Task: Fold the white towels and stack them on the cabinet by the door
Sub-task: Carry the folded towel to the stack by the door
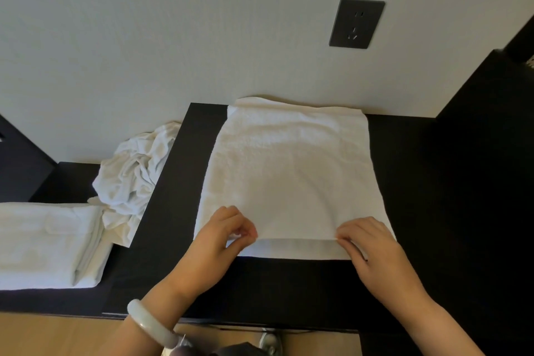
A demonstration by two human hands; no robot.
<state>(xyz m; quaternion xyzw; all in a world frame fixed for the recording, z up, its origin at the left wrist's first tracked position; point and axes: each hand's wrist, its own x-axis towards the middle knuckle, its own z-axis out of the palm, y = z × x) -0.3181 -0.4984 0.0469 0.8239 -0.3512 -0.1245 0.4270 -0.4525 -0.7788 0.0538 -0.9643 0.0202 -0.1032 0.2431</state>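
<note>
A white towel (291, 170) lies spread flat on the black cabinet top (419, 182), its far edge against the wall. My left hand (222, 237) pinches the upper layer's near edge at the left. My right hand (367, 243) pinches the same edge at the right. A narrow strip of the lower layer shows below that edge. On a lower black surface to the left, a crumpled white towel (130, 179) lies in a heap, and a folded white towel (49, 243) sits in front of it.
A dark wall socket (357, 23) is on the wall above the cabinet. A tall black panel (485, 101) rises at the right. Another dark block (20, 165) stands at far left. Wooden floor (57, 335) shows below the cabinet's front edge.
</note>
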